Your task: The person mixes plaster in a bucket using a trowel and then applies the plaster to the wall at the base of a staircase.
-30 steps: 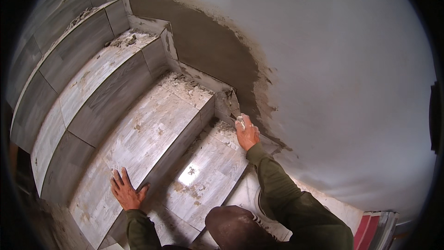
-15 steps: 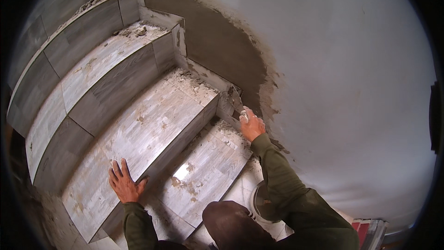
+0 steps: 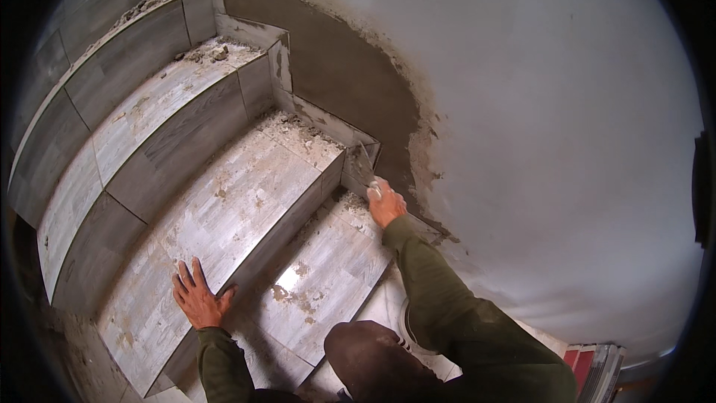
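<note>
Our blade (image 3: 364, 163) is by the skirting's (image 3: 328, 123) lower end, up and slightly left of our right hand (image 3: 386, 203), long axis pointing away from us; can't confirm contact. Right fingers are clenched round its near end. Left hand (image 3: 198, 295) is farther off: fingers spread, grasping nothing, palm down on the tread (image 3: 231, 186). Mortar patch (image 3: 343, 67) is on the wall (image 3: 537, 119) past the skirting.

The right hand (image 3: 386, 203) has shifted slightly leftward from the brown plaster patch (image 3: 335, 67), carrying its blade (image 3: 365, 164) farther across the upright skirting tile (image 3: 351, 167).
</note>
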The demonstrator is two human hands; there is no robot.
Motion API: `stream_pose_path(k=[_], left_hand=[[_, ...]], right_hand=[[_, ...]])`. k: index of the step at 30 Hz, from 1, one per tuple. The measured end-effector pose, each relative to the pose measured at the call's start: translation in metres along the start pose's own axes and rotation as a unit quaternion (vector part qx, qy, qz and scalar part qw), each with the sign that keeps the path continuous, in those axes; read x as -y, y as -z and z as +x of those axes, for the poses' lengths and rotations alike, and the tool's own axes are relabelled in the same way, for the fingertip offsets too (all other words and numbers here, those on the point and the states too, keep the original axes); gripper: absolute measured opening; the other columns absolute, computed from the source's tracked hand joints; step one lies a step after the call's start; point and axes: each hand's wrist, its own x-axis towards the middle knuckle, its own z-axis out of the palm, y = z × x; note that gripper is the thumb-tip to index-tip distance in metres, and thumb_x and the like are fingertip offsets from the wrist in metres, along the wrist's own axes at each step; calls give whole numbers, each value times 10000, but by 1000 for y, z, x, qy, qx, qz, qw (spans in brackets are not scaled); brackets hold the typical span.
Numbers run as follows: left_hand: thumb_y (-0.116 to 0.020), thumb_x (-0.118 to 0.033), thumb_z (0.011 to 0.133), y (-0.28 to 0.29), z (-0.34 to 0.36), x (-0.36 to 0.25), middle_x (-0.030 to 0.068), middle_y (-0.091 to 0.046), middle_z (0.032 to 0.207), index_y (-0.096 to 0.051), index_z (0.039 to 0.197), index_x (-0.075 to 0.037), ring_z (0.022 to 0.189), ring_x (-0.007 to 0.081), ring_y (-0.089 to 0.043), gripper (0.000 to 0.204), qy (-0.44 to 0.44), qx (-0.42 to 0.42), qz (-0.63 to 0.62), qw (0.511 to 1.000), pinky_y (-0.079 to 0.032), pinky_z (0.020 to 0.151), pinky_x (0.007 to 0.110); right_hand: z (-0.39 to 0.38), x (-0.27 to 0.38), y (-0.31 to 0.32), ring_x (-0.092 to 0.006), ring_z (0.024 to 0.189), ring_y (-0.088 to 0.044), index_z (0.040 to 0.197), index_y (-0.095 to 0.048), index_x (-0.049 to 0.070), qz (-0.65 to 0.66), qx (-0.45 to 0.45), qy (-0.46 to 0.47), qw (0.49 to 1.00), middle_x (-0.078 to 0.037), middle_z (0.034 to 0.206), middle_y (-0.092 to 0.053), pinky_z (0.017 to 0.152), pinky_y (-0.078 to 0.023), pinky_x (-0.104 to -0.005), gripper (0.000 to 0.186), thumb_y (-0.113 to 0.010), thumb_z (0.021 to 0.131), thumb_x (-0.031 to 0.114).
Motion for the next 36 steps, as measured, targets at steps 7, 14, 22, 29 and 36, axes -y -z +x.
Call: stream_pose_path(k=[7,14,22,29,36], left_hand=[[-764,-482,544,-4,0,-1,136,-253,1425,-290,1375,-151,1278,385,-262,1013,-10,-7,-7,1000,-232,1024,486],[-766,-493,538,-3,0,3,138,-271,1408,-313,1359,-150,1273,388,-261,999,-11,-9,-17,1000,-221,1028,491],[-777,-479,534,1,1,2,132,-265,1412,-305,1363,-159,1280,375,-254,1006,-3,-13,-22,1000,-215,1033,478],[-782,-472,534,4,1,0,115,-250,1424,-294,1371,-169,1282,361,-261,1014,11,16,-17,1000,-207,1038,468],[-784,-461,537,3,0,3,110,-244,1428,-293,1373,-177,1285,357,-258,1010,14,10,-19,1000,-209,1037,466]], right_hand=[[-5,-15,14,-415,997,-533,1251,-446,148,-14,16,-12,1000,-177,1088,-590,890,-391,-468,452,-460,849,356],[-17,17,52,-403,1059,-508,1279,-414,88,29,62,76,995,-233,1130,-553,928,-382,-430,489,-452,836,291],[22,23,63,-398,1067,-502,1304,-395,67,-88,83,111,986,-247,1136,-541,935,-383,-426,516,-452,822,243],[35,44,61,-395,1082,-498,1310,-395,71,-95,89,114,985,-236,1155,-538,942,-381,-430,532,-427,805,235],[40,63,56,-384,1080,-508,1305,-407,62,-115,89,107,984,-221,1153,-546,946,-383,-422,539,-435,789,215]])
